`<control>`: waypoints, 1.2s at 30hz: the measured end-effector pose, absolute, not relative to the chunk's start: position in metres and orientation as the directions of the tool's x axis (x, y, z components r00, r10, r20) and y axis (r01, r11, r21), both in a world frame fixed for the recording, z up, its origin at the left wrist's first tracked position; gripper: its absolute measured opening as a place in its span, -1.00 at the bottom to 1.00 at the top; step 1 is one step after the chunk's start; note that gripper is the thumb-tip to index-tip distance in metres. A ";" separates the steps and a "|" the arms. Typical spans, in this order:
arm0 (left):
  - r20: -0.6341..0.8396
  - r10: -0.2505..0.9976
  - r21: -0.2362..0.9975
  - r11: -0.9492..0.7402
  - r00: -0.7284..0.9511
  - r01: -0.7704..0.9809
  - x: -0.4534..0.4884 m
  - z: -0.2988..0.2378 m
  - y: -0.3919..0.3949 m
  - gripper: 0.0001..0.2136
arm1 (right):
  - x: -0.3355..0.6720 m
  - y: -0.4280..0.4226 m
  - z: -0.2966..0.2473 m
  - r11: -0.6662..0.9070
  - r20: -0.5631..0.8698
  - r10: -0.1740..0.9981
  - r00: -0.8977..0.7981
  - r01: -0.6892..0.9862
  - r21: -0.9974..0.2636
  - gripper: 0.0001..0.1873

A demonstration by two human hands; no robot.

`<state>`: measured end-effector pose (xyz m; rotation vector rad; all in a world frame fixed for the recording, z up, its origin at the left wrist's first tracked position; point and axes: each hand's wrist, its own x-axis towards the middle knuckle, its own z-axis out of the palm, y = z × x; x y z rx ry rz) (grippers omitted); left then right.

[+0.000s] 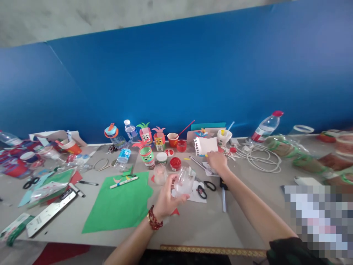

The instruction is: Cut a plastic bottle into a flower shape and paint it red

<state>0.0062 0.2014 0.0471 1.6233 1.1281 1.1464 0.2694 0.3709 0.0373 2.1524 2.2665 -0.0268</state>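
My left hand is wrapped round a clear, frosted-looking plastic bottle section, held above the table. My right hand reaches farther out, in front of a white paper piece with a scalloped black edge. Its fingers are bent together and point down; a small yellow bit shows at their tips, and what they hold, if anything, is hidden. Below the bottle section lie white paper and black-handled scissors. A similar clear plastic piece stands just beyond my left hand.
Green felt with a marker lies left. Behind stand decorated cups, a red paint pot and a paper cup. A glue stick, a white cable and a red-capped bottle are right.
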 end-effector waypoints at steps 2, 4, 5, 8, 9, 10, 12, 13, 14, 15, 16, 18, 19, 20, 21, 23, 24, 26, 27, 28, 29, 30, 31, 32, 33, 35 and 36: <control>0.223 0.958 0.938 -0.262 0.180 0.227 0.005 0.046 0.202 -0.42 | 0.276 0.372 0.041 0.055 -0.031 0.998 -0.055 0.998 -0.025 -0.62; 0.232 0.957 0.924 -0.273 0.175 0.268 0.003 0.045 0.202 -0.41 | 0.284 0.371 0.048 0.057 -0.015 0.998 -0.058 0.996 -0.074 -0.66; 0.237 0.956 0.916 -0.280 0.174 0.286 0.003 0.045 0.202 -0.41 | 0.287 0.369 0.052 0.062 0.003 0.998 -0.062 0.992 -0.107 -0.71; 0.267 0.947 0.893 -0.313 0.179 0.323 0.000 0.047 0.203 -0.39 | 0.292 0.355 0.067 0.097 0.085 0.993 -0.079 0.966 -0.239 -0.77; 0.280 0.943 0.884 -0.326 0.179 0.334 0.000 0.048 0.203 -0.38 | 0.291 0.347 0.073 0.116 0.116 0.990 -0.085 0.949 -0.293 -0.75; 0.294 0.939 0.874 -0.340 0.181 0.346 -0.001 0.049 0.203 -0.38 | 0.289 0.337 0.078 0.139 0.143 0.985 -0.094 0.926 -0.352 -0.74; 0.316 0.930 0.852 -0.366 0.190 0.373 -0.002 0.051 0.203 -0.39 | 0.281 0.314 0.088 0.206 0.175 0.975 -0.138 0.854 -0.478 -0.70; 0.321 0.927 0.844 -0.373 0.193 0.386 -0.003 0.052 0.202 -0.39 | 0.275 0.301 0.093 0.241 0.188 0.968 -0.164 0.811 -0.533 -0.66; 0.324 0.926 0.838 -0.376 0.195 0.395 -0.003 0.053 0.202 -0.40 | 0.269 0.288 0.098 0.284 0.212 0.958 -0.192 0.737 -0.613 -0.64; 0.322 0.926 0.835 -0.376 0.196 0.403 -0.003 0.055 0.201 -0.40 | 0.263 0.276 0.104 0.324 0.259 0.946 -0.194 0.557 -0.765 -0.65; 0.318 0.927 0.833 -0.374 0.199 0.408 -0.004 0.056 0.201 -0.40 | 0.257 0.266 0.110 0.349 0.283 0.936 -0.211 0.426 -0.835 -0.69; 0.310 0.925 0.829 -0.377 0.220 0.413 -0.004 0.059 0.199 -0.38 | 0.246 0.250 0.122 0.371 0.290 0.922 -0.257 0.365 -0.854 -0.75; 0.308 0.921 0.826 -0.383 0.238 0.414 -0.004 0.061 0.198 -0.38 | 0.243 0.245 0.127 0.369 0.266 0.916 -0.300 0.368 -0.853 -0.76; 0.305 0.918 0.822 -0.388 0.254 0.417 -0.005 0.062 0.197 -0.38 | 0.240 0.241 0.131 0.363 0.242 0.911 -0.334 0.372 -0.854 -0.77; 0.302 0.916 0.818 -0.391 0.265 0.421 -0.006 0.063 0.197 -0.38 | 0.237 0.239 0.133 0.350 0.211 0.906 -0.367 0.372 -0.860 -0.78; 0.293 0.915 0.811 -0.391 0.278 0.435 -0.008 0.065 0.196 -0.38 | 0.235 0.238 0.135 0.309 0.146 0.896 -0.420 0.350 -0.884 -0.78; 0.289 0.915 0.807 -0.392 0.283 0.442 -0.008 0.066 0.196 -0.37 | 0.234 0.239 0.134 0.282 0.115 0.889 -0.443 0.333 -0.900 -0.78; 0.286 0.911 0.800 -0.398 0.297 0.450 -0.010 0.066 0.195 -0.37 | 0.233 0.241 0.132 0.231 0.061 0.873 -0.483 0.300 -0.926 -0.75; 0.286 0.909 0.799 -0.401 0.303 0.449 -0.011 0.067 0.195 -0.37 | 0.233 0.242 0.131 0.215 0.044 0.864 -0.502 0.289 -0.933 -0.74; 0.287 0.907 0.799 -0.404 0.308 0.445 -0.011 0.067 0.195 -0.37 | 0.233 0.243 0.130 0.211 0.032 0.850 -0.525 0.284 -0.935 -0.71; 0.286 0.906 0.800 -0.404 0.311 0.443 -0.012 0.067 0.195 -0.37 | 0.233 0.244 0.130 0.217 0.025 0.835 -0.550 0.286 -0.934 -0.69; 0.285 0.906 0.801 -0.404 0.313 0.441 -0.012 0.068 0.196 -0.37 | 0.232 0.245 0.131 0.232 0.025 0.817 -0.576 0.290 -0.929 -0.65; 0.283 0.907 0.802 -0.403 0.313 0.442 -0.013 0.068 0.196 -0.36 | 0.232 0.246 0.132 0.254 0.028 0.796 -0.604 0.291 -0.922 -0.62; 0.280 0.907 0.802 -0.401 0.313 0.443 -0.013 0.069 0.197 -0.36 | 0.231 0.246 0.134 0.275 0.035 0.775 -0.630 0.288 -0.917 -0.59; 0.278 0.908 0.802 -0.399 0.314 0.445 -0.013 0.070 0.197 -0.36 | 0.231 0.247 0.137 0.290 0.040 0.757 -0.653 0.281 -0.915 -0.57; 0.274 0.908 0.804 -0.397 0.317 0.442 -0.014 0.071 0.199 -0.35 | 0.230 0.248 0.143 0.307 0.045 0.725 -0.687 0.264 -0.914 -0.56; 0.270 0.908 0.808 -0.395 0.321 0.437 -0.015 0.072 0.199 -0.35 | 0.230 0.248 0.146 0.314 0.043 0.710 -0.703 0.261 -0.913 -0.56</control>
